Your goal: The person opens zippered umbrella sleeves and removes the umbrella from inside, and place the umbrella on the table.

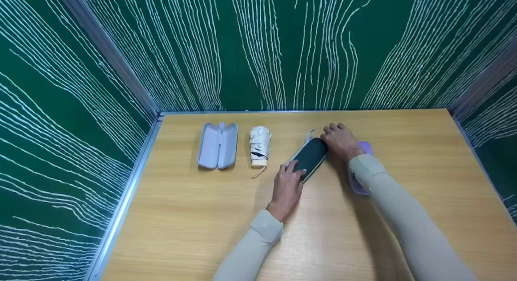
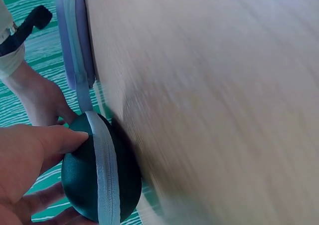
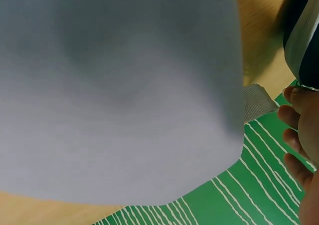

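Note:
A dark green zippered case (image 1: 311,158) lies slanted on the table, with a pale zipper band (image 2: 107,175) along its side. My left hand (image 1: 287,188) grips its near end, thumb on one face and fingers on the other. At the far end, my right hand (image 1: 341,139) has thumb and forefinger pinched at the zipper's end; the pull itself is mostly hidden. A pale strap (image 1: 310,135) sticks out beside that end. Under my right forearm sits a lilac case (image 1: 365,147), partly covered; it fills much of the right wrist view.
To the left, a pale lavender hard case (image 1: 209,145) lies spread open. Beside it is a folded white umbrella (image 1: 259,141) with a wrist loop. Green panels (image 1: 250,51) with white wavy lines border the wooden table (image 1: 181,228) at the back and sides.

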`<state>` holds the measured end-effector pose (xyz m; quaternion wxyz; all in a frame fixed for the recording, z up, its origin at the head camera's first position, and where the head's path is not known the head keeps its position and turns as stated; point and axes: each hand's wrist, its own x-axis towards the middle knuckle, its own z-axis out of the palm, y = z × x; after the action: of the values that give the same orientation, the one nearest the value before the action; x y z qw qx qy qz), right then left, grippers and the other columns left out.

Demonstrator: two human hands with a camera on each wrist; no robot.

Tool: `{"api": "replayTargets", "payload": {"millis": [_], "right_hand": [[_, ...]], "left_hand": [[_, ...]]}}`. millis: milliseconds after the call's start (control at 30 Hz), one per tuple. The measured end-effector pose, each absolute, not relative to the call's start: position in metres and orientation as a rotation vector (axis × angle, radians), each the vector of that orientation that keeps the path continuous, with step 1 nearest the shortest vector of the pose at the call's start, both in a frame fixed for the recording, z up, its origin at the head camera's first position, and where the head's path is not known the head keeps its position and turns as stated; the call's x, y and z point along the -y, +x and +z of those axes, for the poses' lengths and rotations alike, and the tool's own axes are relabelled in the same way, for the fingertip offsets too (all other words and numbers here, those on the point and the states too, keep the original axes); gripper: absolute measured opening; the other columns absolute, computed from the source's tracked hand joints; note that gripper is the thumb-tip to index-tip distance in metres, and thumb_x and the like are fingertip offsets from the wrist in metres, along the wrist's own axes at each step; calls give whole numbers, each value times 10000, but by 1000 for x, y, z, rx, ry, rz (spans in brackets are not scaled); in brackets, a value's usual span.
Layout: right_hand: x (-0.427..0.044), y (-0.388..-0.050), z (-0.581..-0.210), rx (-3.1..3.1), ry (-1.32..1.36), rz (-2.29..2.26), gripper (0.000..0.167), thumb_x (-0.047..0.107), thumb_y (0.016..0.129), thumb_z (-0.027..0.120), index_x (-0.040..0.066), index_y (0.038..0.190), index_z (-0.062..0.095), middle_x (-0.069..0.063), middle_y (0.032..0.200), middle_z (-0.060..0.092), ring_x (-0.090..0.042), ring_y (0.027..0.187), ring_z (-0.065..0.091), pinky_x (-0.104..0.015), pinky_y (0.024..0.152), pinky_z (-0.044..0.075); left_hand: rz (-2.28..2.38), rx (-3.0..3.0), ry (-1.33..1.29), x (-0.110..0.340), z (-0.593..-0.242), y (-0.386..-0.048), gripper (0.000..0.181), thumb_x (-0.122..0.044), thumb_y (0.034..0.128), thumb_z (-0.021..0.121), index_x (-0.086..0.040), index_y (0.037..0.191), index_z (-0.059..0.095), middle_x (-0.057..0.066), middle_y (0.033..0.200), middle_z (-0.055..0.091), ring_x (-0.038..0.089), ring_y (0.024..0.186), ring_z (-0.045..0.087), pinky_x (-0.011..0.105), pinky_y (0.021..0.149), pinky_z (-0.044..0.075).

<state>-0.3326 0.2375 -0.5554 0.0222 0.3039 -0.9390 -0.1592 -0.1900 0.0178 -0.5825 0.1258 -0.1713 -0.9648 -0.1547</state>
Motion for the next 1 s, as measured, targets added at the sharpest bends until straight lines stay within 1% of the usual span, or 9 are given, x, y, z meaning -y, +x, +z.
{"api": "replayTargets", "payload": {"millis": [67,167,400,500,733,833,1000], "right_hand": [[-238,-332,-556,2921,932,-514,351,-68,893,778,20,1229,728,-221,1207,688,-386,1111,611,-565,1066,509],[-239,-330,-558,2929,913,-504,337,-61,898,777,12,1224,729,-222,1206,687,-387,1112,608,-565,1070,505],[-242,-322,-562,2889,884,-437,220,-36,957,713,-11,1171,752,-228,1189,675,-385,1109,591,-533,1019,514],[-241,-320,-561,2874,879,-418,208,-28,964,708,-16,1166,761,-237,1213,667,-394,1136,585,-534,1034,507],[-238,-315,-560,2900,856,-417,262,-1,935,773,-11,1196,762,-245,1256,659,-400,1169,580,-545,1079,495],[-237,-311,-562,2878,875,-412,257,3,934,774,-15,1190,764,-246,1268,651,-400,1184,579,-547,1082,498],[-234,-306,-566,2831,867,-345,184,3,980,705,-31,1147,777,-242,1267,654,-398,1206,587,-532,1067,506]], "left_hand": [[-479,2796,-497,-18,-583,-190,305,-168,925,813,-215,1226,814,52,1421,646,255,1154,632,316,953,576],[-492,2816,-478,-19,-582,-190,305,-179,935,807,-218,1238,809,50,1435,638,253,1174,630,309,976,571],[-565,2862,-438,-19,-580,-191,322,-183,951,795,-204,1272,792,54,1469,621,255,1201,628,324,1012,563],[-586,2855,-420,-19,-580,-190,322,-182,949,797,-199,1270,792,62,1462,623,260,1196,624,332,1008,565],[-636,2850,-369,-20,-580,-190,334,-197,953,796,-200,1287,784,76,1448,630,263,1189,623,354,999,575],[-656,2840,-337,-20,-581,-190,334,-195,950,799,-201,1284,787,77,1439,635,262,1182,622,354,993,579],[-638,2796,-335,-22,-583,-190,313,-182,941,803,-184,1254,800,90,1412,652,263,1126,632,330,943,584]]}}
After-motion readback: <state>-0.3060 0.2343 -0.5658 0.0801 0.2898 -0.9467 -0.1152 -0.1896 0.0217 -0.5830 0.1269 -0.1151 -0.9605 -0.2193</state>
